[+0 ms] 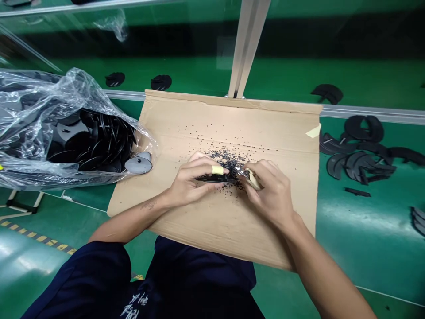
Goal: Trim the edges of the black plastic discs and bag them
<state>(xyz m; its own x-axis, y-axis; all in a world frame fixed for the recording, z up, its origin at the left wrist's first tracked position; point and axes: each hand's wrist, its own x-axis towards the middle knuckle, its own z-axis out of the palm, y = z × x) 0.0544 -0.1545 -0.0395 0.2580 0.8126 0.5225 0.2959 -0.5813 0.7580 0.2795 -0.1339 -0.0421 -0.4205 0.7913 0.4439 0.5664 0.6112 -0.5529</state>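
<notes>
My left hand (191, 179) is closed round a flat black plastic part (215, 178), held edge-on just above a sheet of cardboard (199, 230). A yellowish tape wraps one finger of that hand. My right hand (268, 188) is closed on a small tool with a pale handle and a metal tip (247, 174), which touches the part's right end. Several tiny black shavings (226, 157) lie scattered on the cardboard behind both hands.
A clear plastic bag (49, 128) full of black disc-shaped parts lies at the left, with a grey part (138, 164) at its mouth. Trimmed black curved pieces (361, 155) are piled on the green table at the right. A metal post (247, 44) rises behind the cardboard.
</notes>
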